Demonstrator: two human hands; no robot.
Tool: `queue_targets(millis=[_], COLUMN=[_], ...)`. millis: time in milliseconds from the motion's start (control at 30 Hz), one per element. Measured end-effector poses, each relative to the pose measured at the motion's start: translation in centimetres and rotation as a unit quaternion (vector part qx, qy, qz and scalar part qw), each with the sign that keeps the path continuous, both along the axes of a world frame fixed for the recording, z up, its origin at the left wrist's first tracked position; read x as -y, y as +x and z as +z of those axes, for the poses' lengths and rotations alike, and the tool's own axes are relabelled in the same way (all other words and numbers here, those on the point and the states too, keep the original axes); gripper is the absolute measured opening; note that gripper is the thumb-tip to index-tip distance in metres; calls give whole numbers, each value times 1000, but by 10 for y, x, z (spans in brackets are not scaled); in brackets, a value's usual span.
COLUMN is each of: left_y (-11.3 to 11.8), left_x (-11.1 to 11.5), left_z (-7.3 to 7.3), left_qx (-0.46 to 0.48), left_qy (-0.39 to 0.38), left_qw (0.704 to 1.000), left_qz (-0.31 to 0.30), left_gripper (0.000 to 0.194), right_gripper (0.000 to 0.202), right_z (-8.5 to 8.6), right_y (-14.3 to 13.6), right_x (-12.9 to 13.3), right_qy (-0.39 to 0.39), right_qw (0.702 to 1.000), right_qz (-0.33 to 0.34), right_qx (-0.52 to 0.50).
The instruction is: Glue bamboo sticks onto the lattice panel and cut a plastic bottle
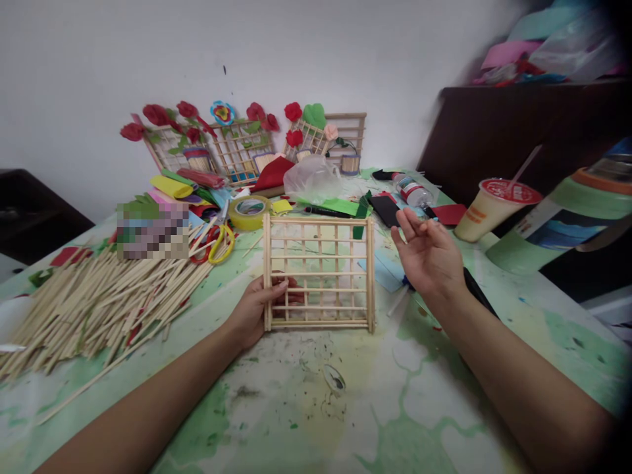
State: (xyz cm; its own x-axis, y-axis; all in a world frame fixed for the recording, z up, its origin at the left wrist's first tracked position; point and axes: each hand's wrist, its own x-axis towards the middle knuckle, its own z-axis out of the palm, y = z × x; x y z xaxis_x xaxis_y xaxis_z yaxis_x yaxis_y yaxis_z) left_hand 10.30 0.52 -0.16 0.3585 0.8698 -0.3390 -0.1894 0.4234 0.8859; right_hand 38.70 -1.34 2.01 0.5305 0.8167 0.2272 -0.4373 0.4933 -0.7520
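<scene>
My left hand (254, 306) grips the left edge of a small lattice frame (320, 273) made of thin wooden sticks. The thumb lies across the front of it, and the fingers show behind through the gaps. The frame stands upright above the tablecloth, with doubled sticks along its sides. To the right of the frame, apart from it, my right hand (432, 257) is raised with the palm turned up and the fingers spread, holding nothing. Behind that hand lie a light blue paper piece (388, 271) and a dark phone-like slab (385, 210).
Loose wooden sticks (113, 296) are heaped at the left. Scissors (220, 243) and a tape roll (248, 212) lie behind the frame. Finished lattices with paper flowers (241, 141) lean on the wall. A drink cup (494, 210) and a green bottle (557, 217) stand at the right.
</scene>
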Motion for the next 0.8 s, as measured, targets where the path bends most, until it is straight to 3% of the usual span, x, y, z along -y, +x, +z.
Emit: queue_targets(millis=[100,200,267,333,400,467,533,567,633,733,800], left_y=[1,1,1,1,1,2,1,0,-3,-7,-8], left_x=[0,0,0,1,2,1,-1,-4,-9,-16,-16], left_z=[0,0,0,0,1,2,4,5,6,6,5], left_qx=[1,-1,-1,1,0,1,9,18,37,62,69], left_qy=[-1,0,0,1,1,-2,-14,-23,-43,-57,-56], left_qw=[1000,1000,1000,1000,1000,1000,998,997,993,988,988], left_qz=[0,1,2,1,6,26,58,76,107,132,123], left_gripper=[15,15,16,16,14,11,7,6,5,6,6], right_gripper=[20,18,17,19,22,24,24,24,25,28,35], right_z=[5,3,0,-5,-8,-11,-14,-16,-18,-20,-20], right_y=[0,-2,-4,-5,-5,-2,3,6,10,9,1], right_x=[3,4,3,4,5,6,6,5,2,-1,0], right_qy=[9,2,-17,-57,-109,-159,-204,-224,-246,-242,-232], right_qw=[999,999,996,971,905,805,714,690,695,781,836], right_qz=[45,39,4,-56,-109,-135,-149,-154,-157,-109,-25], right_qx=[-28,0,87,227,397,555,652,671,657,566,497])
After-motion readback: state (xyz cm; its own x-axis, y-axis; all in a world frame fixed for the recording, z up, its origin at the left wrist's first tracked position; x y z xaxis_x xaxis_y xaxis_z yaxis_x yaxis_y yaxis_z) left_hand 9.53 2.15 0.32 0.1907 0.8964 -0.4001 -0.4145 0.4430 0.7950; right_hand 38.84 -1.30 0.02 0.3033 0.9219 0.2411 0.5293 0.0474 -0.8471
